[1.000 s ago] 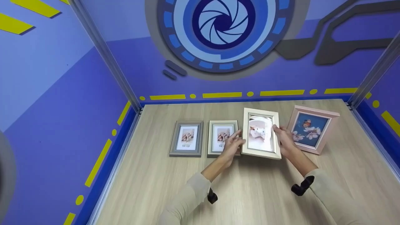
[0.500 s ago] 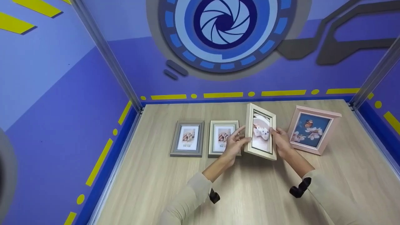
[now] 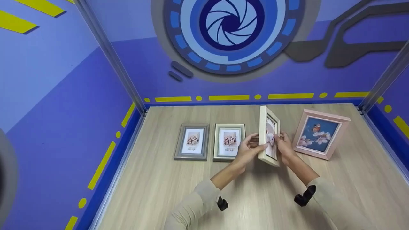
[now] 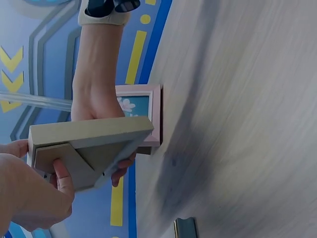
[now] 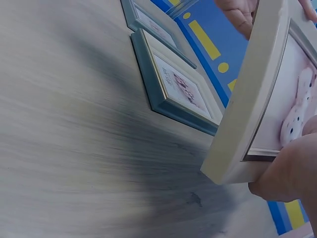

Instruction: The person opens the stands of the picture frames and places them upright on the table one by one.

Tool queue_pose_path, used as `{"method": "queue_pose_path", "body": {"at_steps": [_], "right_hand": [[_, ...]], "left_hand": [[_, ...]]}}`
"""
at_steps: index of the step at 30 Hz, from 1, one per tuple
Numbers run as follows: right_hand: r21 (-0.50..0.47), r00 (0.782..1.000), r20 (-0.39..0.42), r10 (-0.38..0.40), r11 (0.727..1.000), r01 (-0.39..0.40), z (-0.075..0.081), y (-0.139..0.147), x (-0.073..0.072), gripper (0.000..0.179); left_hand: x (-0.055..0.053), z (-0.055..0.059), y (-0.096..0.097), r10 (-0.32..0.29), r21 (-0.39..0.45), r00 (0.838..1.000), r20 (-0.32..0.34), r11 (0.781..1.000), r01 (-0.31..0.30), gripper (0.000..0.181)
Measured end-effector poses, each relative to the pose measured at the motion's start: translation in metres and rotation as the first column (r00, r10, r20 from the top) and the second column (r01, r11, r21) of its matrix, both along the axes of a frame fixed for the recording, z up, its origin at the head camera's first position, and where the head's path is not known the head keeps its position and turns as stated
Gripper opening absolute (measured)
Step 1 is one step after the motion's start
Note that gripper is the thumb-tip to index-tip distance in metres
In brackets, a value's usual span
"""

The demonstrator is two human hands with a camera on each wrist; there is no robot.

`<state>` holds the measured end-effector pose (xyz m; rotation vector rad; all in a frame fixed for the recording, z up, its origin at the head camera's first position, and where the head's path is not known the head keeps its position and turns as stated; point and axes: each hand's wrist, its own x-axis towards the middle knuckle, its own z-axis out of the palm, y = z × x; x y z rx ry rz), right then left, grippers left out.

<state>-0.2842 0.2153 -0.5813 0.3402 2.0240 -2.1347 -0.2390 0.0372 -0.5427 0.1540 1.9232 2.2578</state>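
Both hands hold a cream picture frame [image 3: 262,123] in the air over the table, turned so its edge faces the head camera. My left hand [image 3: 246,153] grips the left side, thumb at the front edge and fingers behind. On the opposite side, my right hand [image 3: 285,148] pinches the frame, its thumb over the front by the picture. The left wrist view shows the back with its brown stand flap [image 4: 74,161], where a left fingertip presses. A white spotted figure appears in the frame's picture [image 5: 299,99]. The right fingers behind it are partly hidden.
On the wooden table [image 3: 153,191], a grey picture frame [image 3: 191,143] and a champagne-coloured picture frame [image 3: 227,140] lie face up at left. A pink picture frame [image 3: 319,134] with a flower picture stands leaning back at right. Blue-purple panels [image 3: 243,86] enclose the back and sides.
The cream frame has turned from facing the camera to nearly edge-on, its front swinging rightward. My left hand has shifted right with it; the right hand has moved slightly left.
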Motion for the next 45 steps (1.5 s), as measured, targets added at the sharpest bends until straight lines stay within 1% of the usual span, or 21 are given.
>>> {"method": "queue_pose_path", "body": {"at_steps": [3,5,7,9,11,14,17,20,25,30,35,40,45], "right_hand": [[-0.049,1.0,-0.015,0.013,0.999,-0.014,-0.004,0.001,0.002,0.057],[-0.092,0.999,-0.028,0.016,0.996,-0.018,-0.005,0.001,0.002,0.056],[-0.107,0.999,-0.034,0.018,0.994,-0.022,-0.006,0.002,0.002,0.052],[-0.137,0.999,-0.03,0.013,0.99,-0.017,-0.007,0.003,0.001,0.046],[-0.156,1.0,-0.029,0.01,0.988,-0.015,-0.007,0.004,0.001,0.039],[-0.212,0.999,-0.034,0.008,0.977,-0.015,-0.008,0.005,0.001,0.027],[-0.247,0.999,-0.047,-0.001,0.969,-0.01,-0.008,0.005,0.003,0.017],[-0.273,0.999,-0.053,-0.003,0.962,-0.012,-0.01,0.005,0.004,0.014],[-0.28,0.999,-0.054,-0.001,0.96,-0.014,-0.01,0.005,0.005,0.019],[-0.284,0.998,-0.057,0.001,0.959,-0.017,-0.01,0.005,0.005,0.029],[-0.313,0.999,-0.051,0.01,0.949,-0.026,-0.012,0.005,0.005,0.037],[-0.34,0.999,-0.033,0.018,0.94,-0.029,-0.015,0.006,0.007,0.037],[-0.364,0.999,-0.033,0.03,0.931,-0.04,-0.016,0.006,0.007,0.038]], "left_hand": [[0.003,0.001,0.003,-0.027,0.006,1.0,-0.006,1.0,0.027,0.046],[0.005,0.002,0.003,-0.068,0.037,0.998,-0.007,0.997,0.068,0.044],[0.005,0.002,0.003,-0.114,0.066,0.993,-0.013,0.991,0.115,0.042],[0.006,0.002,0.002,-0.168,0.083,0.986,-0.024,0.982,0.169,0.043],[0.007,0.001,0.001,-0.208,0.073,0.977,-0.045,0.975,0.211,0.044],[0.008,-0.001,-0.001,-0.256,0.044,0.963,-0.078,0.965,0.26,0.048],[0.008,-0.003,-0.002,-0.296,0.027,0.949,-0.112,0.953,0.301,0.051],[0.009,-0.006,-0.004,-0.326,0.022,0.937,-0.125,0.943,0.331,0.054],[0.01,-0.007,-0.007,-0.347,0.046,0.932,-0.105,0.934,0.353,0.055],[0.01,-0.01,-0.007,-0.356,0.059,0.927,-0.117,0.929,0.364,0.055],[0.011,-0.012,-0.007,-0.354,0.076,0.931,-0.092,0.93,0.361,0.054],[0.012,-0.014,-0.008,-0.352,0.09,0.934,-0.061,0.93,0.357,0.054],[0.011,-0.016,-0.008,-0.344,0.1,0.937,-0.059,0.932,0.348,0.053]]}}
